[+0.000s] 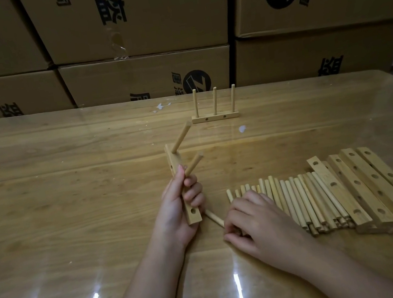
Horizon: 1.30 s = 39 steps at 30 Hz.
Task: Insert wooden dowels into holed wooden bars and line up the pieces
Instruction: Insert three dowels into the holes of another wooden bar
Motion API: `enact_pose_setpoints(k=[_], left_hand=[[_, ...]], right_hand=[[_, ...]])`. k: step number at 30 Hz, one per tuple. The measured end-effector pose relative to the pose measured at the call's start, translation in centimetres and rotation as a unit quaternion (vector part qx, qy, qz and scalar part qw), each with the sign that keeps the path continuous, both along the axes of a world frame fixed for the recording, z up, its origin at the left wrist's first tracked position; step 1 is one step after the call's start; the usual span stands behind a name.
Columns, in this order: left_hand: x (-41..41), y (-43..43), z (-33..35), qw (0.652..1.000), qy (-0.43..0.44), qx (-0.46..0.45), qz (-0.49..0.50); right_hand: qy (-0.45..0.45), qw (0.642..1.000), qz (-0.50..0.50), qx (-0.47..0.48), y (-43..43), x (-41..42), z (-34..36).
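A single wide-angle camera sits on the person's head, facing forward and down over the table [69, 194], close above the left hand [178, 211] and right hand [256, 224], boxes [135, 29] stacked along the far side.

Left hand [177, 211] raised, fingers curled round a bar [173, 161]; right hand [256, 224] palm down, fingers curled on a dowel [214, 217].

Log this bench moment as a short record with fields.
left hand: grips a holed bar with two dowels inserted
right hand: fingers curled at the end of a single dowel; hold unclear
finished piece: bar with three upright dowels, far on table
loose dowels: row under and beside right hand
spare bars: stacked right of the row
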<state>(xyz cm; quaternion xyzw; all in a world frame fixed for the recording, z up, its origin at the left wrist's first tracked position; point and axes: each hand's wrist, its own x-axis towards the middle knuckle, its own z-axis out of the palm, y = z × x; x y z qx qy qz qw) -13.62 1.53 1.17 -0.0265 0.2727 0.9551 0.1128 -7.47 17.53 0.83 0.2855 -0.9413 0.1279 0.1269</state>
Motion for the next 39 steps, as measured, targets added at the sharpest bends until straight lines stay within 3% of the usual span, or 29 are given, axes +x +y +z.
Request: enact_pose_setpoints(k=[8, 13, 19, 25, 39], left_hand=[[-0.45, 0.01, -0.18, 0.999, -0.015, -0.005, 0.044], [-0.42, -0.01, -0.16, 0.998, -0.023, -0.016, 0.056], [-0.42, 0.13, -0.1, 0.997, -0.023, -0.029, 0.065], [-0.07, 0.37, -0.24, 0.996, 0.007, -0.084, 0.014], [-0.14, 0.32, -0.34, 0.997, -0.007, -0.072, 0.003]], right_hand=[[-0.012, 0.998, -0.032, -0.055, 0.03, 0.01, 0.05], [0.039, 0.985, -0.091, -0.144, 0.05, -0.07, 0.47], [0.019, 0.962, -0.118, -0.247, 0.38, -0.28, 0.69], [0.011, 0.974, -0.089, -0.21, 0.16, -0.3, 0.6], [0.025, 0.983, -0.062, -0.17, 0.29, -0.58, 0.12]])
